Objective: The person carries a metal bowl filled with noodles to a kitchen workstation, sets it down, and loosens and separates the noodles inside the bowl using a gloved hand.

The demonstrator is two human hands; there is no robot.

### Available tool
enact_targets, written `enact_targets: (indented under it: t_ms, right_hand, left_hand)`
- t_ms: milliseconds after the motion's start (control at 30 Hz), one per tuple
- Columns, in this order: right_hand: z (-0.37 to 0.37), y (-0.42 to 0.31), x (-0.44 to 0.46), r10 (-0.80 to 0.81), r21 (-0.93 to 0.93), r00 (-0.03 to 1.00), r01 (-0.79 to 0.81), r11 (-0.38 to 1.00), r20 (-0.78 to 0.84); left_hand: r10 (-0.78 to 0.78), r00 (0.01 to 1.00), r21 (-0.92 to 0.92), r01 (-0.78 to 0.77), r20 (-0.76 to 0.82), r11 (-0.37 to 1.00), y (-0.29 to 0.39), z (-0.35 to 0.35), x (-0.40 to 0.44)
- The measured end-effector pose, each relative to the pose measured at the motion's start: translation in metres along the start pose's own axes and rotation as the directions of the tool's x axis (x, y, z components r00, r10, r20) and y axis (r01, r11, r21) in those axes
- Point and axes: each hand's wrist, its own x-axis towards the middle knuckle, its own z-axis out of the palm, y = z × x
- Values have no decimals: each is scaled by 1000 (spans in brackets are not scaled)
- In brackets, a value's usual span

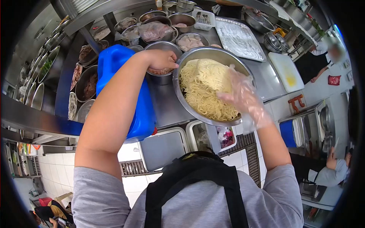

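A wide steel bowl [214,121] full of pale yellow noodles [207,89] stands on the metal counter before me. My left hand [161,60], bare, reaches across a blue plastic jug [141,117] and has its fingers curled at the bowl's left rim. On the right side of the noodles is my right hand [245,98] in a clear plastic glove. Its thumb and fingers are apart, and some fingertips are blurred by the glove. Beneath my left hand sits a smaller steel pot [163,79] with what looks like raw meat inside.
Bowls of raw meat [190,41] crowd the counter's back and left. Behind the noodles lie a metal tray [239,38] and a white cutting board [285,72]. Lidded bins [163,148] stand below the counter edge. Other people [313,62] are at the right.
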Motion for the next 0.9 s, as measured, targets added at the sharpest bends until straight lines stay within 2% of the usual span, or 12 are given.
enact_targets:
  t_ms: [67, 133, 200, 400, 433, 500, 600, 633, 700, 733, 867, 900]
  right_hand:
    - [-1, -23, 12, 92, -67, 990, -100, 993, -106]
    - [0, -43, 14, 121, -171, 988, -137, 976, -100]
    - [14, -23, 22, 26, -86, 993, -36, 996, -117]
    - [19, -15, 24, -4, -160, 978, -31, 987, -208]
    - [20, -14, 24, -4, -163, 978, -30, 986, -208]
    - [13, -24, 26, 120, -256, 985, -147, 955, -121]
    - [13, -23, 27, 156, -233, 985, -170, 957, -77]
    - [11, -23, 25, 156, -234, 985, -171, 957, -79]
    - [3, -27, 21, -3, -245, 993, -27, 969, -119]
    - [5, -32, 25, -4, -248, 993, -25, 968, -115]
    - [31, -56, 56, 2, -153, 937, -59, 986, -349]
    - [32, -56, 61, 75, -197, 975, -117, 973, -209]
  left_hand:
    - [5, 1000, 4, -5, 13, 1000, 1, 0, 1]
    - [12, 1000, 14, -11, -3, 1000, -1, 0, 2]
    - [7, 1000, 3, -7, 1, 1000, -1, -2, 2]
    - [-9, 1000, 10, 9, 0, 1000, -3, -1, 3]
    - [-15, 1000, 21, 15, -4, 1000, -3, 0, 4]
    - [-23, 1000, 22, 23, -2, 999, -3, -1, 3]
    - [-36, 999, 19, 36, 17, 999, -2, -2, 2]
    - [-42, 999, 12, 42, 28, 999, -2, -4, 2]
    - [-38, 999, 26, 37, 12, 999, -2, -3, 3]
    - [-32, 999, 40, 32, 1, 999, -2, -1, 4]
    - [-16, 1000, 57, 15, 6, 998, -1, -2, 4]
    - [-8, 1000, 35, 8, 3, 999, -2, -2, 3]
